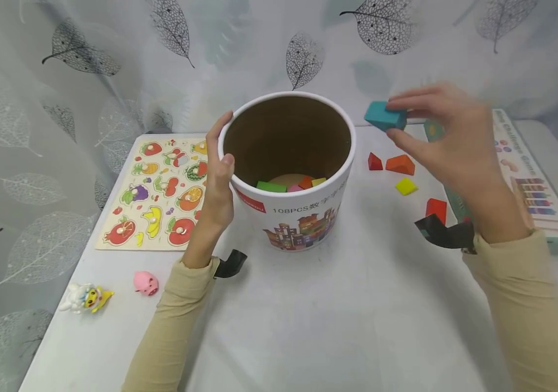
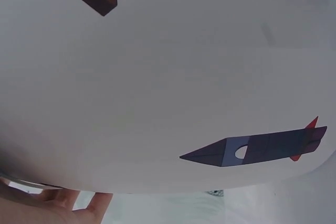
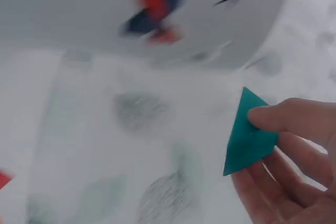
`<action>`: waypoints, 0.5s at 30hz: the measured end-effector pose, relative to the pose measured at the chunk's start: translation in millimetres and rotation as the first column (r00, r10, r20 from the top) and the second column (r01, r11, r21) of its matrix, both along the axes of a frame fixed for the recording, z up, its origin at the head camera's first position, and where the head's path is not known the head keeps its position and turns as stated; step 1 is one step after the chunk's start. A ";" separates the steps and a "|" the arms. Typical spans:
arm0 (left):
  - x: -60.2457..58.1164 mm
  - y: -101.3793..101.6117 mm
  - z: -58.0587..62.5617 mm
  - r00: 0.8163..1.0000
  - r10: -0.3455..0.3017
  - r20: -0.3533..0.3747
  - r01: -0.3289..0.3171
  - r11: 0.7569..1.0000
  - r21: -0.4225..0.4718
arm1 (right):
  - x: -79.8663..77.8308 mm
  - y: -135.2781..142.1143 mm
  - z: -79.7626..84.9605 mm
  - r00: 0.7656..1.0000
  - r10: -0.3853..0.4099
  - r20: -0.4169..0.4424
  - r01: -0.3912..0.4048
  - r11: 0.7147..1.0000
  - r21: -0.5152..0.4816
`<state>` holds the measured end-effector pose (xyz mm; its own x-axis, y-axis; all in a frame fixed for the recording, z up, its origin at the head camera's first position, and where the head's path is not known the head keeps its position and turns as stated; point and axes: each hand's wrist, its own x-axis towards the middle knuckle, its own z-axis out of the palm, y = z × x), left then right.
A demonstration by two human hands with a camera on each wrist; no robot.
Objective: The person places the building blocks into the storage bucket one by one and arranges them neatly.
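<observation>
A big white bucket (image 1: 303,218) with printed buildings stands upright on the table. Several toy blocks lie at its bottom, among them a green block (image 1: 271,187). At the bucket's left rim, my left hand (image 1: 217,174) holds its side, with the thumb against the outer wall. My right hand (image 1: 455,130) pinches a teal wedge-shaped block (image 1: 386,115) between thumb and fingers, raised just right of the rim. In the right wrist view, the teal block (image 3: 249,135) shows a triangular side. Below that hand lie an orange block (image 1: 400,164) and a yellow block (image 1: 406,186).
A small red block (image 1: 375,161) and a larger red block (image 1: 436,209) lie right of the bucket. Behind my right forearm is a boxed game (image 1: 544,185). A fruit puzzle board (image 1: 127,218), a pink pig (image 1: 146,283) and small figures (image 1: 85,298) sit left.
</observation>
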<state>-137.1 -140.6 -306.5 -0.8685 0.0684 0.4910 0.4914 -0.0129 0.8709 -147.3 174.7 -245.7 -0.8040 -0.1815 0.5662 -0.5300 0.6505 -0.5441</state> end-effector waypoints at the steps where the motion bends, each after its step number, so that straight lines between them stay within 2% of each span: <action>1: -0.1 -0.3 0.3 1.000 -0.002 -0.002 0.002 1.000 0.002 | 1.8 -5.6 8.6 0.998 0.040 -0.058 -0.040 0.999 -0.013; 3: -0.2 -0.6 0.6 1.000 -0.002 -0.008 0.002 1.000 0.001 | 5.6 -17.0 21.8 0.987 0.112 -0.117 -0.115 0.993 -0.020; 5: -0.2 -0.7 0.7 1.000 0.002 -0.014 -0.002 1.000 -0.005 | 7.8 -27.2 29.9 0.966 0.214 -0.141 -0.220 0.975 -0.029; 9: -0.3 -0.7 0.6 1.000 0.006 -0.018 -0.007 1.000 -0.014 | 8.4 -42.8 34.2 0.925 0.368 -0.099 -0.378 0.917 -0.126; 12: -0.7 -0.6 0.5 1.000 0.008 -0.017 -0.008 1.000 -0.019 | 6.0 -50.2 31.2 0.901 0.426 -0.081 -0.433 0.879 -0.200; 15: -0.5 -1.0 0.6 1.000 0.016 -0.018 -0.017 0.999 -0.027 | 3.3 -54.6 28.0 0.880 0.466 -0.092 -0.474 0.849 -0.233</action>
<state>-137.7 -141.6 -305.9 -0.8606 0.0676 0.5047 0.5069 0.0191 0.8618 -144.0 120.1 -217.6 -0.6389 -0.3880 0.6644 -0.7580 0.1699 -0.6297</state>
